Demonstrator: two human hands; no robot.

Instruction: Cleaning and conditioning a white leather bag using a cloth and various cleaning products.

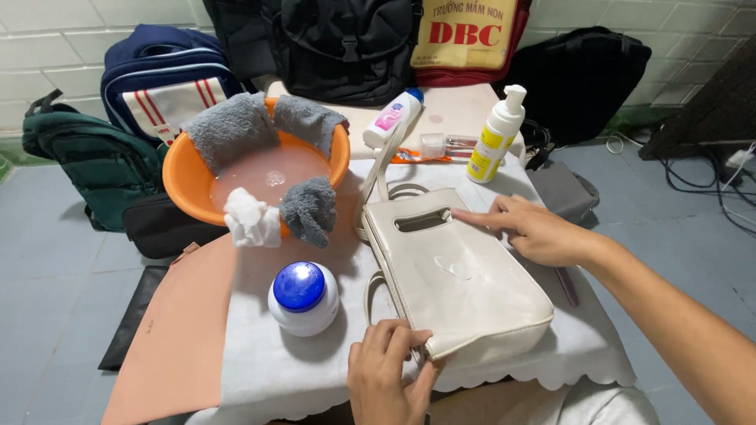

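A cream-white handbag (pixel 457 275) lies flat on a small table covered with a white cloth (pixel 260 354). My left hand (pixel 390 374) pinches the bag's near corner at the table's front edge. My right hand (pixel 531 230) rests flat on the bag's upper right side, fingers stretched toward its cut-out handle slot. The bag's strap loops out past its far end. A white jar with a blue lid (pixel 303 297) stands just left of the bag.
An orange basin (pixel 340 153) of cloudy water holds grey cloths and a white cloth over its rim. A pump bottle (pixel 496 134), a lying white bottle (pixel 392 118) and a toothbrush (pixel 419 158) sit behind. Backpacks line the wall. A pink bag (pixel 177 330) lies left.
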